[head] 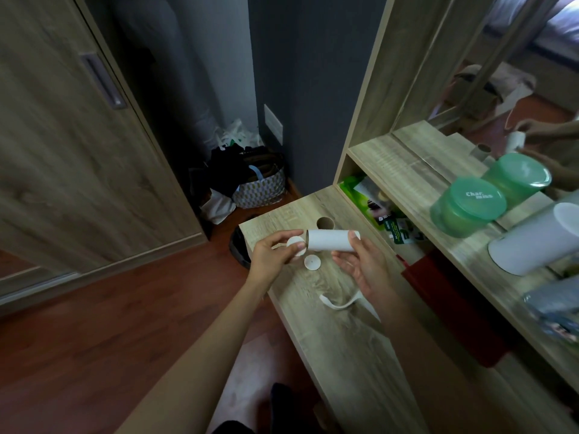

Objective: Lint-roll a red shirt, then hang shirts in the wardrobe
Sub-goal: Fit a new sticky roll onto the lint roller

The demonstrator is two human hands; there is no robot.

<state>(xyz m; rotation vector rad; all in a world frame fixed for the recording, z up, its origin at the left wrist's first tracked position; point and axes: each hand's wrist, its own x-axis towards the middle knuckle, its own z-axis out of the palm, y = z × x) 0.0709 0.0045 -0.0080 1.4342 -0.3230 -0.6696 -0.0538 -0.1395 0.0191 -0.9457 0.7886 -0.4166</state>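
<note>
We hold the white lint roll [329, 241] level over the worktop [344, 355], right hand [360, 266] wrapped round its right end, left hand [272, 250] pinching a round cap [296, 245] at its open end, so we want it square on before pressing it home.

The white cylindrical paper roll [329, 241] is looking matt, the white round plastic cap [294, 242] beside it smooth. The pale wood-grain dressing table [344, 355] is showing a dull, smooth finish; the green translucent plastic tub [466, 208] is gleaming.
</note>
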